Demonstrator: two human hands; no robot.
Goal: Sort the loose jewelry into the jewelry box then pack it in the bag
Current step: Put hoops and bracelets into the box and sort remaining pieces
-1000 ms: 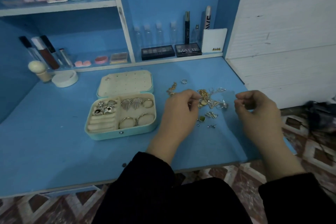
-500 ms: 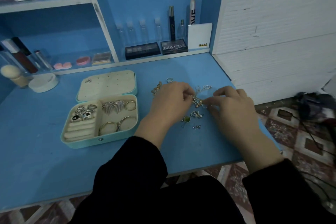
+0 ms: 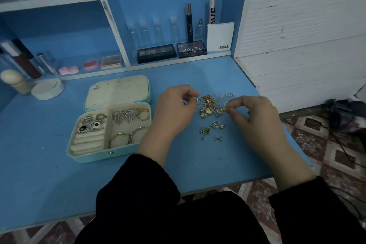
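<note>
We work the tangled gold chains (image 3: 210, 104) lying between our hands, left grip (image 3: 174, 108) pinching one edge, right grip (image 3: 251, 111) nipping the other, jewelry box (image 3: 93, 155) beyond the left.

The table (image 3: 49, 174) is plain blue. On it, the jewelry box (image 3: 93, 157) is light turquoise outside and cream inside; its lid has small dark dots in rows. Inside the box are silver rings and gold hoops. Right of the box, the loose jewelry (image 3: 210, 105) is mostly gold, with some silver pieces and one green stone. Both sleeves are black. Beyond the table's right edge, the floor (image 3: 324, 150) has a dark red and white diamond pattern.
</note>
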